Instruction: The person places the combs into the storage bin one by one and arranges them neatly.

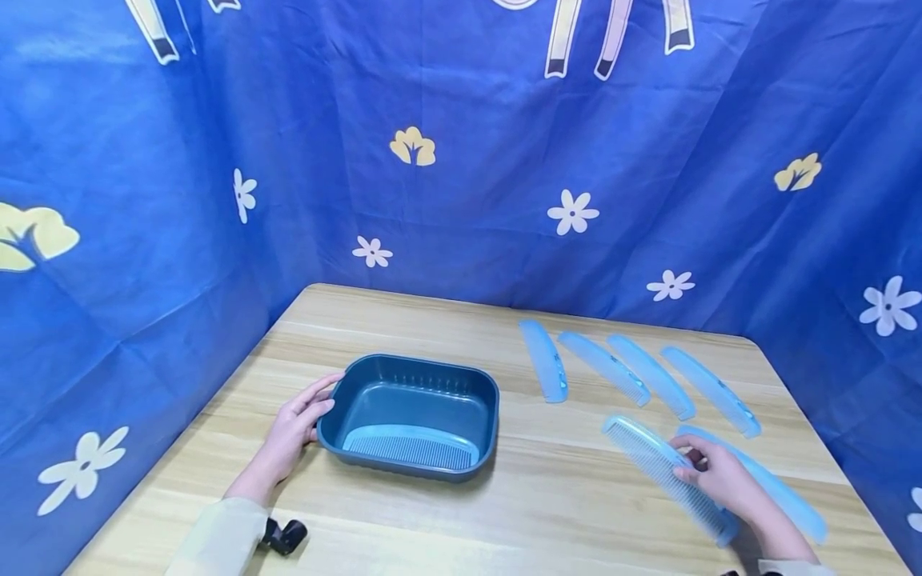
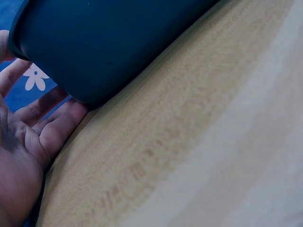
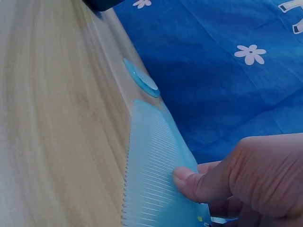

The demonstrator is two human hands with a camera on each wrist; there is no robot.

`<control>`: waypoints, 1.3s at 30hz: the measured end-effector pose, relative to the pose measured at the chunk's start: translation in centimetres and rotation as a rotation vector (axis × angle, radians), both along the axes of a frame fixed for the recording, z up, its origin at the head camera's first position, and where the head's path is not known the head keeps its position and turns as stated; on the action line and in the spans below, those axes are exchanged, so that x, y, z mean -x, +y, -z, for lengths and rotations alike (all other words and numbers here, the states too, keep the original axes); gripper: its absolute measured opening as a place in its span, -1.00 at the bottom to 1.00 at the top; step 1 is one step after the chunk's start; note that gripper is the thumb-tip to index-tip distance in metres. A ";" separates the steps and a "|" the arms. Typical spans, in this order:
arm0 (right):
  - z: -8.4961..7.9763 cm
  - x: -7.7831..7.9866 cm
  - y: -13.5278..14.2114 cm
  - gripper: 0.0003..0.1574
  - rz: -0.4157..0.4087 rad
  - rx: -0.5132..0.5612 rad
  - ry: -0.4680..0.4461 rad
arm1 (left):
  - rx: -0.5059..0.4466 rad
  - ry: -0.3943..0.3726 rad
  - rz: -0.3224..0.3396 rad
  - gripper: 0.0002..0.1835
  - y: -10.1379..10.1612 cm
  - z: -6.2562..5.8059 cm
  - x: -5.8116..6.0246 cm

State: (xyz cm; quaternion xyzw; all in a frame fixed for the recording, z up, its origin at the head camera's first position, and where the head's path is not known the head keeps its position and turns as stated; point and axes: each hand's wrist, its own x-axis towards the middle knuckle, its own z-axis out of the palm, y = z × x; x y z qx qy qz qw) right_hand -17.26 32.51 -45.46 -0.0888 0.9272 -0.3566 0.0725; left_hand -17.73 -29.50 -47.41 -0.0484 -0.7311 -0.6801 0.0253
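Observation:
My left hand [image 1: 290, 432] rests against the left side of a dark teal plastic basin [image 1: 497, 416], its fingers spread along the outer wall near the rim. The left wrist view shows those fingertips touching the basin's wall [image 2: 109, 52]. Inside the basin lies a light blue comb [image 1: 410, 444], teeth toward me. On the right, my right hand [image 1: 713, 476] pinches another translucent blue comb [image 1: 648, 456] by its spine, thumb on the near face, tilted above the table. Beneath that wrist, a further blue comb [image 1: 799, 512] lies partly hidden.
Several blue combs, such as the leftmost one [image 1: 543, 360] and the rightmost one [image 1: 709, 388], lie in a slanted row at the back right of the wooden table [image 1: 547, 496]. Blue patterned cloth [image 1: 490, 184] hangs around the table's back and sides.

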 end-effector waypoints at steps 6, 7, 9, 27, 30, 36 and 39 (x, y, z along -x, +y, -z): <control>-0.2 0.0 -0.2 -0.60 0.017 0.065 0.018 | -0.001 0.000 -0.008 -0.50 0.1 -0.3 0.0; -0.2 0.0 -0.3 -0.60 0.022 0.068 0.027 | -0.002 0.001 -0.008 -0.50 0.1 -0.3 0.0; -0.4 0.1 -0.6 -0.60 0.042 0.070 0.049 | -0.003 0.008 -0.008 -0.49 0.0 -0.2 0.0; -1.4 0.6 -2.8 -0.68 0.114 0.030 0.122 | 0.002 -0.005 -0.017 -0.50 0.0 -0.1 0.0; -1.7 0.6 -3.2 -0.67 0.108 0.002 0.139 | 0.009 -0.008 -0.017 -0.50 0.0 -0.2 -0.1; -2.1 0.8 -3.9 -0.63 0.099 -0.057 0.147 | -0.003 -0.009 -0.012 -0.49 0.1 -0.2 -0.1; -2.3 1.1 -4.3 -0.64 0.111 -0.059 0.138 | -0.001 -0.006 -0.013 -0.50 0.1 -0.3 -0.1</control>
